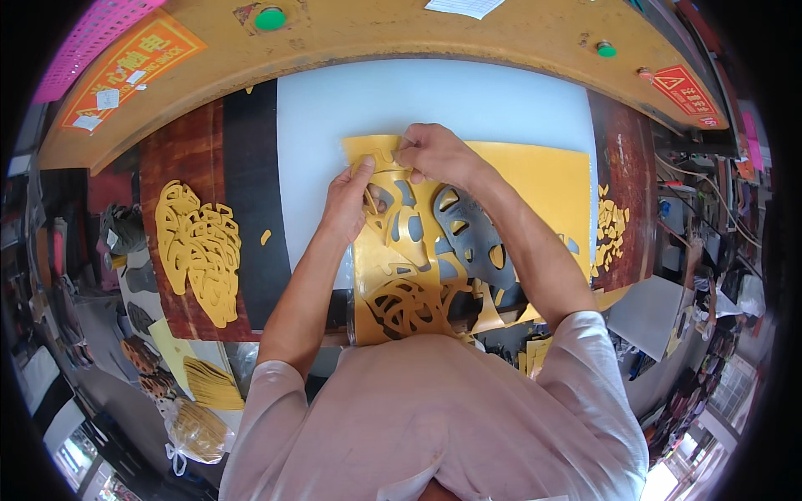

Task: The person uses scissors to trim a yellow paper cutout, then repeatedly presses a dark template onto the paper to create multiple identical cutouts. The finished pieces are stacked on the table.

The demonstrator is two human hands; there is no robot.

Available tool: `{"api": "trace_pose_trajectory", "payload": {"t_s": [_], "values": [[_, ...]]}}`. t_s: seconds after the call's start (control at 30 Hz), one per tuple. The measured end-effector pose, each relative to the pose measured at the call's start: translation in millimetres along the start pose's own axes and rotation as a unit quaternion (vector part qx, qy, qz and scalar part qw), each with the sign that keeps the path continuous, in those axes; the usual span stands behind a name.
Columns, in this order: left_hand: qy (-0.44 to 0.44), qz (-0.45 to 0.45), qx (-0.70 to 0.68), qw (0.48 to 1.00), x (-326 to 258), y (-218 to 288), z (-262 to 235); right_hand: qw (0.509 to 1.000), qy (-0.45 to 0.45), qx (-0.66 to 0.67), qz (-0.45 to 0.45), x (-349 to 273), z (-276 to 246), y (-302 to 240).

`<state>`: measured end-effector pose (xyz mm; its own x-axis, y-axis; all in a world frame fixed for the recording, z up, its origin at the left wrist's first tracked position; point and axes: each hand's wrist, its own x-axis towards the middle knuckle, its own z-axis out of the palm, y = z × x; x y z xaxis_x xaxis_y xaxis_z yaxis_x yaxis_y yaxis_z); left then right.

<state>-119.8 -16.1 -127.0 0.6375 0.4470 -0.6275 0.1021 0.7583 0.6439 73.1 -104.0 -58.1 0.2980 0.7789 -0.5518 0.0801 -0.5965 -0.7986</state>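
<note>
Both hands work at the far edge of a yellow die-cut sheet (535, 179) lying on a white cutting board (434, 108); left hand (347, 200) at about 9 o'clock of the sheet's upper corner, thumb stretched up and fingers curled narrow onto a cut-out piece (386, 179); right hand (434, 154) at 12 o'clock, fingertips pinched shut on the same piece's top edge — the two hands nearly touching.

Sheet runs from the board's middle down toward the person's chest at 6 o'clock; dark gaps (472, 238) show where shapes are already out, so the judgement is that stripping is partway through; the step in hand looks like peeling one lattice-shaped part free of its surround.

At 9 o'clock of the board, a stack of finished yellow lattice pieces (200, 246) on a dark red surface; at 3 o'clock, a heap of small yellow scraps (611, 230); a green button (270, 18) on the press frame at 11 o'clock.

Next move likely calls for a steady pull with the left hand holding the surround flat — thin bridges could tear if tugged sideways.
</note>
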Motion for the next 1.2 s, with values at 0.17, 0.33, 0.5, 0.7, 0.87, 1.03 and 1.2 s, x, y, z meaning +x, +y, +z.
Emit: {"api": "trace_pose_trajectory", "payload": {"t_s": [0.17, 0.33, 0.5, 0.7, 0.87, 1.03, 1.2], "values": [[-0.011, 0.109, 0.168, 0.980, -10, -3, 10, 0.977, -0.023, -0.206, -0.045, 6, -5, -7], [0.029, 0.133, 0.158, 0.978, -8, -12, 16, 0.993, -0.095, 0.026, 0.068, 24, -22, 2], [0.053, 0.146, 0.199, 0.967, 4, -22, 10, 0.978, -0.099, 0.144, 0.117, 2, -22, -10], [0.056, 0.174, 0.213, 0.960, 3, -25, 4, 0.987, -0.145, 0.071, -0.013, -53, 26, -30], [0.117, 0.183, 0.275, 0.937, 5, -41, 2, 0.989, 0.087, -0.079, -0.086, -22, -14, -8], [0.091, 0.354, 0.345, 0.864, 6, -37, 4, 0.973, 0.030, -0.134, -0.187, 24, -9, -2], [0.065, 0.152, -0.122, 0.979, -47, 35, -65, 0.962, 0.076, -0.243, -0.093, 32, -1, -1]]}}
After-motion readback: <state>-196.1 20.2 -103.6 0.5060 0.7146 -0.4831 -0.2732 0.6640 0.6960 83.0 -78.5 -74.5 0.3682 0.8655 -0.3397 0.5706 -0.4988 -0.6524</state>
